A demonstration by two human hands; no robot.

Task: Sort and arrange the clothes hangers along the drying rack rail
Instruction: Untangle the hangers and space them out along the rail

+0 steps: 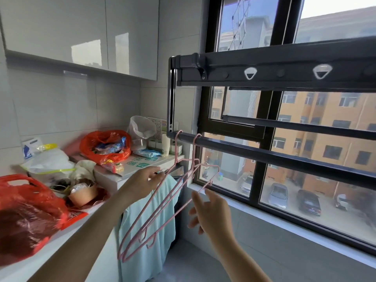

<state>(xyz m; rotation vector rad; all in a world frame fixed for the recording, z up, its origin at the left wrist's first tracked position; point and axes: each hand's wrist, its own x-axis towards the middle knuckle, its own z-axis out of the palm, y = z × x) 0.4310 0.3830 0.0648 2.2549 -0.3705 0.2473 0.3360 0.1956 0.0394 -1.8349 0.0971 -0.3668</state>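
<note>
Green Chinese characters are printed on the flat white cardboard box (pixel 142 162) at the far left, turned sideways; only 板 is kinda readable.

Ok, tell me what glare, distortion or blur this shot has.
Head view: daylight through the window backlights the room; bright reflections glare on the glossy cabinet doors; wide-angle lens slightly bows the drying rack rail; pink hangers look sharp.

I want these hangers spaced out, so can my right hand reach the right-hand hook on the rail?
Probably yes: the right hand holds nothing and sits just below the hangers, with only open air between it and that hook on the rail.
</note>
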